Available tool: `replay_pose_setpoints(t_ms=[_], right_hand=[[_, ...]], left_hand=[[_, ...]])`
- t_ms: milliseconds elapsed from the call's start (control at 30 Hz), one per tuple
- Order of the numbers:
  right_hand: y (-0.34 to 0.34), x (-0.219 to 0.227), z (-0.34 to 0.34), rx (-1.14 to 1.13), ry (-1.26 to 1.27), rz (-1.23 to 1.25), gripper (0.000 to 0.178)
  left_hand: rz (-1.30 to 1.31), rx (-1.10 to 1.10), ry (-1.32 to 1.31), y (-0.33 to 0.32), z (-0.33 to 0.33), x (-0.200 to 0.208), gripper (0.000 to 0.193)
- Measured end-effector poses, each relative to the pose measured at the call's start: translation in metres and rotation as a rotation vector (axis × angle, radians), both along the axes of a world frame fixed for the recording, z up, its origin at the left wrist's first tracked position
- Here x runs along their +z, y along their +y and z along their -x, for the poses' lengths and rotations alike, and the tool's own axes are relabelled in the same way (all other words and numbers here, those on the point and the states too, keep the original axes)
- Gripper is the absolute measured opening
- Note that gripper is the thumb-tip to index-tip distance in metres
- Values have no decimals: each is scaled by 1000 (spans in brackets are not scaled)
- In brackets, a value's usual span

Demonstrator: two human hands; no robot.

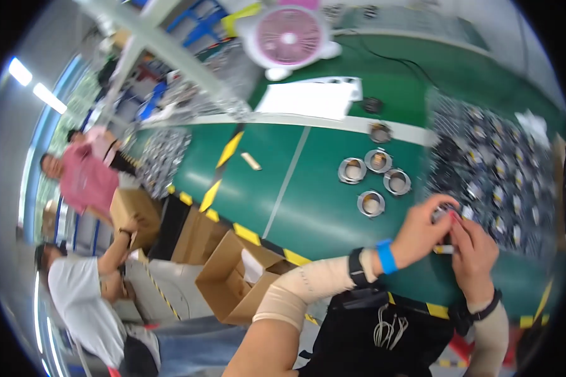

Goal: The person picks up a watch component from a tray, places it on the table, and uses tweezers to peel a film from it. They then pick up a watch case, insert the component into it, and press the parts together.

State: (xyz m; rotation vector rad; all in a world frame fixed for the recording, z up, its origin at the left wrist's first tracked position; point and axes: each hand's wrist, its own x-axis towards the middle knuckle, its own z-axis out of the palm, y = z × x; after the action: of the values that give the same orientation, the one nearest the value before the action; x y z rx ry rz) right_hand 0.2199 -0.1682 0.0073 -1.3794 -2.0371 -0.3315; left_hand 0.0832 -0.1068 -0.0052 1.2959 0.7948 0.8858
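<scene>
On the green table, a heap of small parts is spread at the right, and four metal rings lie just left of it. Beside the heap's near edge, a small dark part is pinched between the curled left hand and right hand.
</scene>
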Motion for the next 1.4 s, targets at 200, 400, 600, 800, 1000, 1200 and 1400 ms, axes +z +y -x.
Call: replay_pose_setpoints(t_ms=[200,400,600,800,1000,1200,1400], right_hand=[[-14,6,-3,-13,1,-9,25],[-7,7,1,-27,10,-2,22],[-8,5,0,-32,28,10,24],[-8,4,-1,-27,48,31,27],[-7,7,2,-6,46,-15,22],[-8,8,4,3,81,22,24],[-8,8,4,15,131,43,25]], left_hand=[[-57,-16,-100,-6,-10,3,15],[-44,-20,-143,-3,-8,4,17],[-66,-10,-129,-2,-7,7,18],[-127,19,-140,-3,-7,7,18],[-141,28,-140,-5,-7,8,18],[-121,30,-146,-5,-7,7,18],[-122,10,-144,-4,-6,7,18]])
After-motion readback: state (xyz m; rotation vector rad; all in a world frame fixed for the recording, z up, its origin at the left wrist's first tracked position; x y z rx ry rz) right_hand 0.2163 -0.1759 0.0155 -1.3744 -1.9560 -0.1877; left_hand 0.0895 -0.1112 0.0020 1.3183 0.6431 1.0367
